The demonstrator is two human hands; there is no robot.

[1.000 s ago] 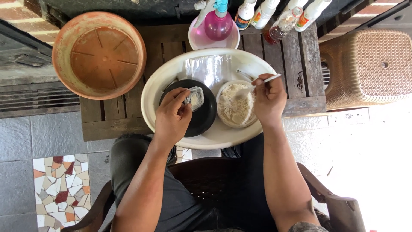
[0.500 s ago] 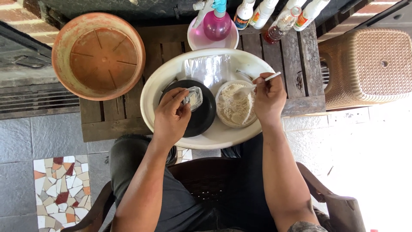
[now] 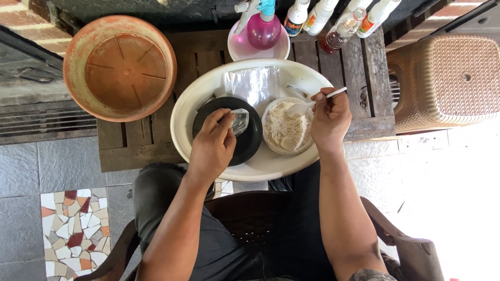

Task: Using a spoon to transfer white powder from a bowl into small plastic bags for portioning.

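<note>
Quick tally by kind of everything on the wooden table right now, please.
Basins: 1, white basin
Bowls: 3, black bowl, powder bowl, pink bowl
Terracotta pots: 1
Spray bottles: 5 at least, pink one, white ones
Spoons: 1, white spoon
Clear plastic bags: 2
Total: 13

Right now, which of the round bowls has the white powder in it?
The small white bowl under the right hand with the spoon. The black dish beside it holds no powder, and the terracotta pot is empty.
</note>
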